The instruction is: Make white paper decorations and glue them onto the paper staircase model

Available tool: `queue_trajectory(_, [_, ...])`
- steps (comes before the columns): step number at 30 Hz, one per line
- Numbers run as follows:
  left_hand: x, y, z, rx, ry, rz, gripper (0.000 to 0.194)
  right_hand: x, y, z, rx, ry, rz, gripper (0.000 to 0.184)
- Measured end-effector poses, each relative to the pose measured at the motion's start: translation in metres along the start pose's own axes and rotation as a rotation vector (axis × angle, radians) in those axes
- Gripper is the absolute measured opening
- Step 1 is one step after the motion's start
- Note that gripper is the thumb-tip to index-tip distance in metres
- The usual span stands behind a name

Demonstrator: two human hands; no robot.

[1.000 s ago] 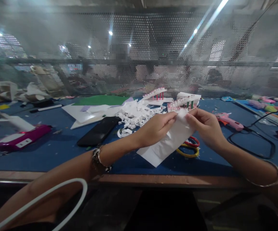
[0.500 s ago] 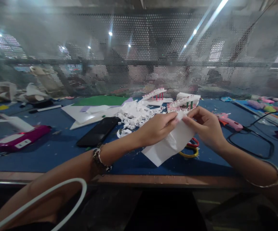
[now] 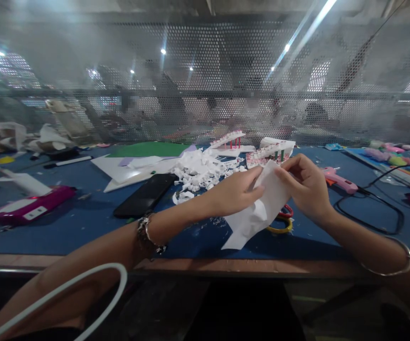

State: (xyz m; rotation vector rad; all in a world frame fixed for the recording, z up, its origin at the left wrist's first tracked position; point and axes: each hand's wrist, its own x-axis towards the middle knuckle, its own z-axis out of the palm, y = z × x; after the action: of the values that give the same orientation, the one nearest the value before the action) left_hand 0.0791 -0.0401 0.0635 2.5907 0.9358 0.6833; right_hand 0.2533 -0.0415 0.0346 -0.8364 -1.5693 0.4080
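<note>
Both my hands hold one white sheet of paper (image 3: 258, 210) above the blue table (image 3: 84, 227), near its front edge. My left hand (image 3: 235, 192) pinches the sheet's left side with closed fingers. My right hand (image 3: 306, 187) pinches its upper right corner. The sheet is creased and hangs down towards me. Under it lie red and yellow scissor handles (image 3: 283, 219). A heap of white paper scraps (image 3: 201, 173) sits just behind my left hand.
A black phone (image 3: 146, 194) lies left of the scraps, a pink glue gun (image 3: 338, 179) with a black cable (image 3: 371, 213) to the right. White and green sheets (image 3: 144, 149) lie behind. A magenta tool (image 3: 30, 206) is far left. Perforated mesh (image 3: 205, 71) walls the table's back.
The sheet has crumpled and twisted between my hands; its lower corner swung right. My left hand slid slightly right and down, my right hand rose a little.
</note>
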Motion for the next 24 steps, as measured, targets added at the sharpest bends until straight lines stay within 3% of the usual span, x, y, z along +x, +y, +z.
queue_trajectory(7, [-0.004, 0.004, -0.008, -0.106, -0.209, -0.119, 0.012, -0.002, -0.002, 0.000, -0.034, 0.023, -0.045, 0.017])
queue_trajectory(10, [-0.004, -0.001, -0.010, -0.097, -0.229, -0.124, 0.012, -0.001, -0.001, 0.001, 0.002, 0.017, -0.062, 0.014])
queue_trajectory(14, [-0.005, -0.011, -0.005, -0.088, -0.084, -0.119, 0.035, 0.001, 0.000, 0.001, 0.061, 0.057, -0.088, 0.012])
queue_trajectory(18, [-0.007, -0.012, 0.002, 0.185, 0.091, -0.132, 0.046, 0.001, 0.000, 0.000, 0.089, 0.035, -0.050, 0.012])
queue_trajectory(22, [-0.009, -0.012, 0.002, 0.441, 0.145, -0.102, 0.043, 0.002, 0.002, -0.001, 0.135, -0.225, 0.149, 0.030])
queue_trajectory(24, [-0.010, -0.013, 0.001, 0.492, 0.146, -0.101, 0.042, 0.003, 0.004, -0.001, 0.098, -0.357, 0.226, 0.030])
